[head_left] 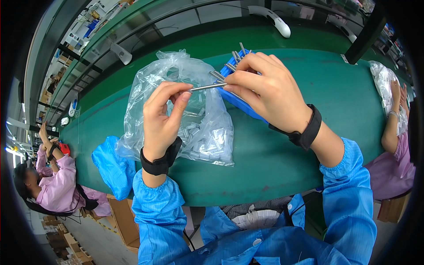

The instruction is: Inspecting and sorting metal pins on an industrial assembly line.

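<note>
"Silvery metal is catching the light?"

"Yes, a slim, ridged rod [208, 87] is gleaming above the crinkled clear bag [139, 104], and similar rods are poking from the blue bin [242, 106] beside it."

"What's everything resting on?"

"Green tabletop [274, 174] is spreading underneath; people in pink [59, 185] are working at both sides."

"And the rod's direction?"

"Its long axis is running left to right, nearly level. The left hand [162, 119] is pinching one end, the right hand [274, 90] the other."
</note>
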Available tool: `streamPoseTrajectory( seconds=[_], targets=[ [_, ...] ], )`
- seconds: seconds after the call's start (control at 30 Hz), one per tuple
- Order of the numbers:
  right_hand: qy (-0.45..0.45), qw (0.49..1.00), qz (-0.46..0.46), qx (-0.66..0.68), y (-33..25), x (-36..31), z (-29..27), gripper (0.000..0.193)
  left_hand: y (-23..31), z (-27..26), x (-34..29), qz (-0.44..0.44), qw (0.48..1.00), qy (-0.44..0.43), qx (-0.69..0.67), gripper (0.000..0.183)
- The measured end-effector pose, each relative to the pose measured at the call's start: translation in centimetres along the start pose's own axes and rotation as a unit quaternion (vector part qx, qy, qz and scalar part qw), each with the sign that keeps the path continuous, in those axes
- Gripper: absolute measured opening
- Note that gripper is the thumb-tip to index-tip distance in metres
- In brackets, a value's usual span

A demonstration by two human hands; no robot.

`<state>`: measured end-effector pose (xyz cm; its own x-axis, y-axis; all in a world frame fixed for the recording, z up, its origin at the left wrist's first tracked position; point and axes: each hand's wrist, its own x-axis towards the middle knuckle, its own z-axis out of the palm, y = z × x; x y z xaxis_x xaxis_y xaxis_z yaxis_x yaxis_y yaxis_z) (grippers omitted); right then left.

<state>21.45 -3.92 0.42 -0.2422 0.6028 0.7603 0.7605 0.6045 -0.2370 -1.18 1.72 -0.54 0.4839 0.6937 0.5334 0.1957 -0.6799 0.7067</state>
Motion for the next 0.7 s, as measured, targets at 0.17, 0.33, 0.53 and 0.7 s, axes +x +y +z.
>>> streamPoseTrajectory(
  seconds=[0.17, 0.33, 0.53, 0.7],
  targets=[
    [-0.005, 1.0, 0.002, 0.018, 0.0, 0.0, 0.0, 0.01, 0.2, 0.0, 0.1, 0.009, 1.0, -0.001, 0.009, 0.013],
    [-0.017, 0.999, -0.003, 0.044, 0.1, -0.2, 0.2, 0.011, 0.1, -0.1, -0.1, 0.025, 1.0, -0.004, 0.011, 0.012],
    [-0.047, 0.996, 0.039, 0.07, -0.8, -0.4, 0.5, 0.012, 0.3, 1.4, -0.3, -0.07, 0.974, 0.101, -0.192, 0.023],
    [-0.051, 0.995, 0.028, 0.08, -1.7, -0.8, 1.2, 0.016, -0.2, 2.4, -0.7, -0.079, 0.937, 0.155, -0.302, 0.023]
  ],
)
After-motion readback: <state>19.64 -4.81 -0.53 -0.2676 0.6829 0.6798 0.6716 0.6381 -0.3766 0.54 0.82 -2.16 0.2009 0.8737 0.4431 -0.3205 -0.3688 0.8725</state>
